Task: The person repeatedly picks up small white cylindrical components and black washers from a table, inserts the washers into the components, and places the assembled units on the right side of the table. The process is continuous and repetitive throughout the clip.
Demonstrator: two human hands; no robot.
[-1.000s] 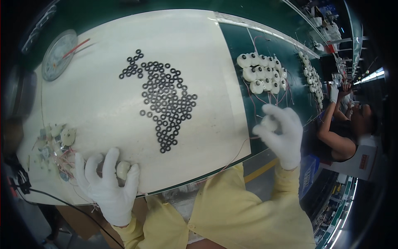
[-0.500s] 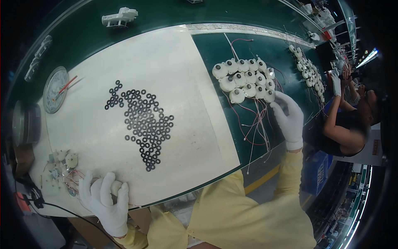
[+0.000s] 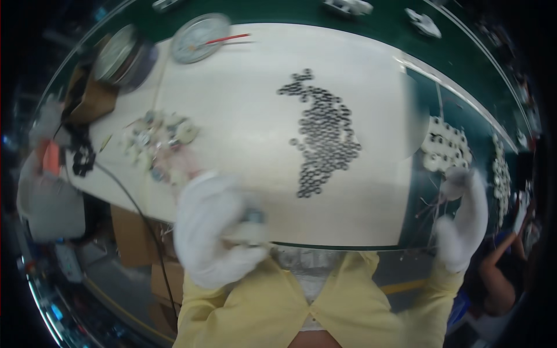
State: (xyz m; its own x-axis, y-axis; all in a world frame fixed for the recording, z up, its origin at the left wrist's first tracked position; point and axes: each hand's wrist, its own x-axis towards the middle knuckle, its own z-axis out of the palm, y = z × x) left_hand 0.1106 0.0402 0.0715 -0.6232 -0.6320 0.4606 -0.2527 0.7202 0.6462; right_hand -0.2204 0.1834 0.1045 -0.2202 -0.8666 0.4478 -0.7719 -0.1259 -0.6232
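My left hand (image 3: 212,232), blurred by motion, is closed around a small whitish motor (image 3: 250,227) with a grey-green part, close to the bench's front edge. My right hand (image 3: 469,223) is at the right, its thumb apart from the fingers, just in front of a block of white round motors (image 3: 444,145) with dark rings on top. Thin wires trail from that block toward me. In the middle of the white sheet (image 3: 243,104) lies a wide patch of black rings (image 3: 328,130). A jumbled pile of motors and wires (image 3: 165,142) lies beyond my left hand.
A clear round dish (image 3: 200,37) with a red stick (image 3: 227,39) stands at the back left. Beside it are a round tub (image 3: 125,61) and a cardboard box (image 3: 90,98). A black cable (image 3: 130,197) runs off the left edge. Another person's arm (image 3: 500,272) shows at far right.
The view has swung left, so the bench appears further right. My left hand has lifted the motor away from the pile. My right hand's thumb and fingers have spread near the motor block.
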